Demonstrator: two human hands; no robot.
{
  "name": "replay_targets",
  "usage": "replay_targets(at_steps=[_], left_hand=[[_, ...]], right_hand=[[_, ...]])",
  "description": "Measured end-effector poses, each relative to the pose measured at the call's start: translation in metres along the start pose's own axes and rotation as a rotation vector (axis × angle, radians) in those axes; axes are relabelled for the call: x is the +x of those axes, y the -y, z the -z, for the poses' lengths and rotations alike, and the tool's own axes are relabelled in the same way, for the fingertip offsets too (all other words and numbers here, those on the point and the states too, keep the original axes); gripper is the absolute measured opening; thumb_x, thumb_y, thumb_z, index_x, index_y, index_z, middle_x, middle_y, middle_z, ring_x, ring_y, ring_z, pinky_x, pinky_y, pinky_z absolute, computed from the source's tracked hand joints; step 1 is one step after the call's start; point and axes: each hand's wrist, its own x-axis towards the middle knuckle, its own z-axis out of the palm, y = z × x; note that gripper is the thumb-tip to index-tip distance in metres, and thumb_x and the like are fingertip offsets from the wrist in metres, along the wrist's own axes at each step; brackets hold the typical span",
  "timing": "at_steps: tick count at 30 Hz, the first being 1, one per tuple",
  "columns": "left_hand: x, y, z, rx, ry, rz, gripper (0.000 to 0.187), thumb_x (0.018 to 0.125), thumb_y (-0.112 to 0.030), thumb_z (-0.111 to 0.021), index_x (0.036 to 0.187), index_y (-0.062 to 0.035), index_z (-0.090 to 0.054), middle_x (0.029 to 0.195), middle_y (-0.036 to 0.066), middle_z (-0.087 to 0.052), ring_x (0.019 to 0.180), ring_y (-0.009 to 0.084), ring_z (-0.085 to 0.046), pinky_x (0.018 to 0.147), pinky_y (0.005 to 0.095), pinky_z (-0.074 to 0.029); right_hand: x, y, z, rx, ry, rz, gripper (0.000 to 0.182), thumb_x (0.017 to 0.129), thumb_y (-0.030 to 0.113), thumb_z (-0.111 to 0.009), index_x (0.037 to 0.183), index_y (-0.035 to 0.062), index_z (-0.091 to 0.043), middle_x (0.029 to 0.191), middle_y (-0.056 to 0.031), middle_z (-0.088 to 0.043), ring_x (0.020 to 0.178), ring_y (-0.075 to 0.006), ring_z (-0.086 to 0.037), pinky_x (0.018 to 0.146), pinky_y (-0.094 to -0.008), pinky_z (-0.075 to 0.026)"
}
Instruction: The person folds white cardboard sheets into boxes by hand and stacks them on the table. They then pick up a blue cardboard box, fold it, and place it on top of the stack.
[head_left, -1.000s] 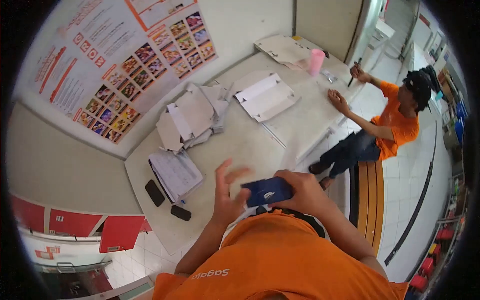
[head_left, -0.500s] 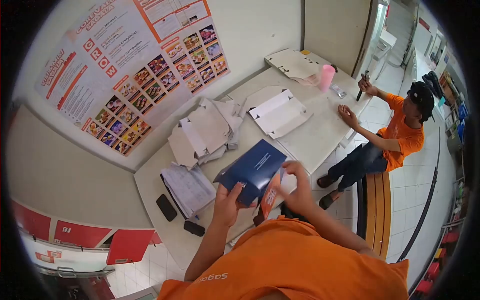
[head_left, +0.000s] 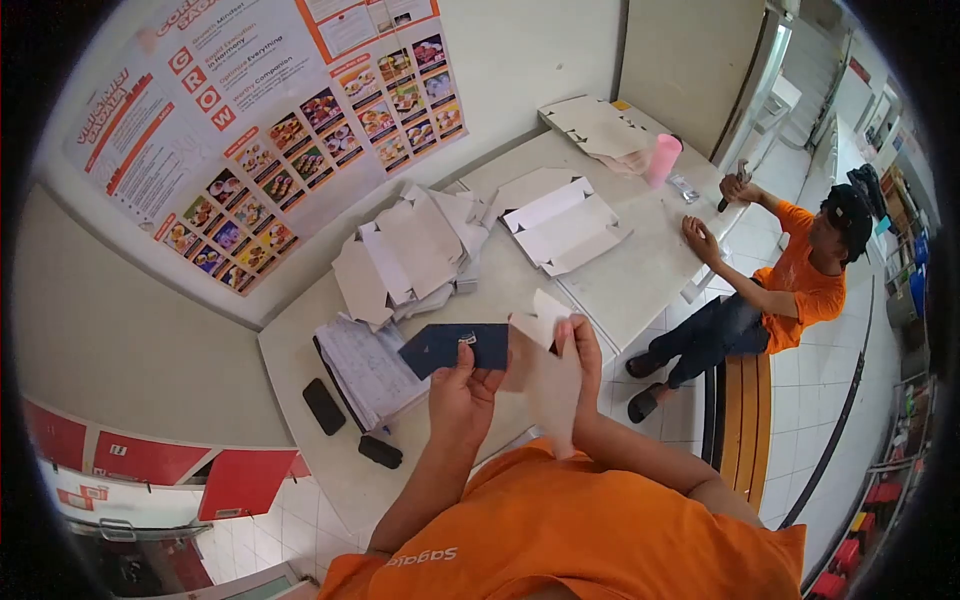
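Observation:
A folding cardboard piece is held up between my two hands above the near side of the table. Its dark blue panel point(head_left: 480, 345) faces up on the left, pinched in my left hand point(head_left: 463, 395) with the thumb on top. The pale inner side point(head_left: 550, 385) hangs on the right, slightly blurred, and my right hand point(head_left: 582, 365) grips its upper edge. Under and left of my left hand lie an open notebook of papers point(head_left: 365, 372), a black phone point(head_left: 323, 406) and a small black case point(head_left: 380, 451).
Unfolded pale cartons point(head_left: 410, 250) are stacked by the wall, with another flat carton point(head_left: 568, 225) beside them. Farther back are a carton pile point(head_left: 600, 130) and a pink cup point(head_left: 663, 160). A person in orange point(head_left: 800, 270) sits at the table's right side.
The blue cardboard has been turned and folded, so less blue and more of the pale side shows. My right hand now grips the pale part. The view has shifted slightly.

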Motion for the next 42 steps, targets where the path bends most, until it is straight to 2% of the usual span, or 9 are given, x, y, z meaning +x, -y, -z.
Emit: replay_targets(at_steps=[3, 6, 14, 20, 28, 32, 34, 37, 42], left_hand=[[-0.001, 0.028, -0.001, 0.282, -0.096, -0.397, 0.019, 0.102, -0.017, -0.055, 0.103, 0.0005, -0.062, 0.100, 0.009, -0.069, 0.093, 0.0216, -0.068, 0.089, 0.0373, -0.058], [0.010, 0.041, 0.046, 0.602, -0.078, -0.414, 0.025, 0.100, -0.025, -0.060, 0.097, -0.0003, -0.063, 0.093, 0.006, -0.067, 0.082, 0.0165, -0.064, 0.077, 0.0318, -0.054], [-0.007, 0.029, 0.005, 0.384, 0.039, -0.198, 0.029, 0.100, -0.028, -0.061, 0.085, -0.0032, -0.062, 0.082, 0.004, -0.063, 0.072, 0.0114, -0.059, 0.064, 0.0278, -0.048], [-0.005, -0.019, 0.013, 1.729, 0.628, 0.012, 0.016, 0.089, -0.012, -0.068, 0.091, 0.0029, -0.065, 0.073, 0.018, -0.065, 0.069, 0.0217, -0.065, 0.064, 0.0371, -0.048], [-0.042, -0.021, 0.007, 1.493, 0.386, 0.017, 0.037, 0.085, -0.010, -0.070, 0.120, -0.0041, -0.058, 0.075, 0.018, -0.068, 0.071, 0.0316, -0.067, 0.060, 0.0369, -0.047], [-0.054, -0.022, -0.002, 1.605, 0.472, -0.053, 0.054, 0.084, -0.011, -0.073, 0.132, -0.0101, -0.048, 0.077, 0.012, -0.072, 0.069, 0.0261, -0.068, 0.070, 0.0337, -0.046], [-0.055, -0.022, -0.001, 1.683, 0.595, -0.122, 0.057, 0.083, -0.013, -0.074, 0.134, -0.0106, -0.047, 0.076, 0.012, -0.072, 0.072, 0.0256, -0.069, 0.075, 0.0348, -0.045], [-0.051, -0.020, 0.006, 1.579, 0.634, 0.075, 0.059, 0.084, -0.018, -0.074, 0.135, -0.0126, -0.046, 0.079, 0.007, -0.072, 0.084, 0.0238, -0.069, 0.090, 0.0429, -0.038], [-0.065, 0.004, -0.003, 1.823, 0.232, -0.874, 0.083, 0.074, -0.040, -0.083, 0.140, -0.0088, -0.041, 0.141, 0.029, -0.043, 0.130, 0.0416, -0.043, 0.105, 0.0543, -0.023]], right_hand=[[0.010, 0.003, -0.005, 0.046, 0.098, 0.110, 0.008, 0.099, 0.014, -0.058, 0.098, 0.0065, -0.057, 0.105, -0.0049, -0.066, 0.097, -0.0172, -0.060, 0.091, -0.0323, -0.046], [0.024, 0.022, -0.001, -0.523, 0.405, 0.714, 0.008, 0.090, 0.009, -0.068, 0.092, 0.0077, -0.061, 0.114, -0.0071, -0.069, 0.107, -0.0258, -0.063, 0.099, -0.0452, -0.046], [0.016, 0.014, 0.014, -0.797, 0.501, 0.852, 0.018, 0.079, 0.006, -0.075, 0.092, 0.0055, -0.062, 0.114, -0.0122, -0.061, 0.121, -0.0364, -0.053, 0.105, -0.0551, -0.037], [0.006, 0.048, 0.032, -0.810, 0.483, 0.543, 0.039, 0.079, 0.018, -0.076, 0.110, 0.0060, -0.056, 0.121, -0.0150, -0.053, 0.124, -0.0401, -0.047, 0.107, -0.0622, -0.029], [-0.001, 0.042, 0.071, -0.545, 0.476, 0.093, 0.027, 0.088, 0.010, -0.069, 0.108, 0.0023, -0.054, 0.106, -0.0187, -0.061, 0.102, -0.0361, -0.062, 0.086, -0.0395, -0.050], [-0.002, 0.040, 0.073, -0.787, 0.977, 0.398, 0.020, 0.094, 0.011, -0.063, 0.108, 0.0019, -0.052, 0.103, -0.0155, -0.061, 0.094, -0.0289, -0.061, 0.083, -0.0384, -0.048], [-0.008, 0.039, 0.075, -0.646, 1.164, -0.180, 0.017, 0.095, 0.016, -0.059, 0.104, 0.0023, -0.054, 0.086, -0.0191, -0.061, 0.082, -0.0376, -0.063, 0.073, -0.0427, -0.048], [-0.009, 0.031, 0.074, -0.689, 1.203, -0.137, 0.021, 0.099, 0.020, -0.054, 0.100, -0.0007, -0.058, 0.078, -0.0196, -0.062, 0.073, -0.0343, -0.061, 0.070, -0.0405, -0.047], [-0.013, 0.017, 0.054, -0.713, 0.661, -0.223, 0.031, 0.103, 0.024, -0.051, 0.097, -0.0047, -0.062, 0.075, -0.0146, -0.064, 0.067, -0.0227, -0.057, 0.066, -0.0347, -0.046]])
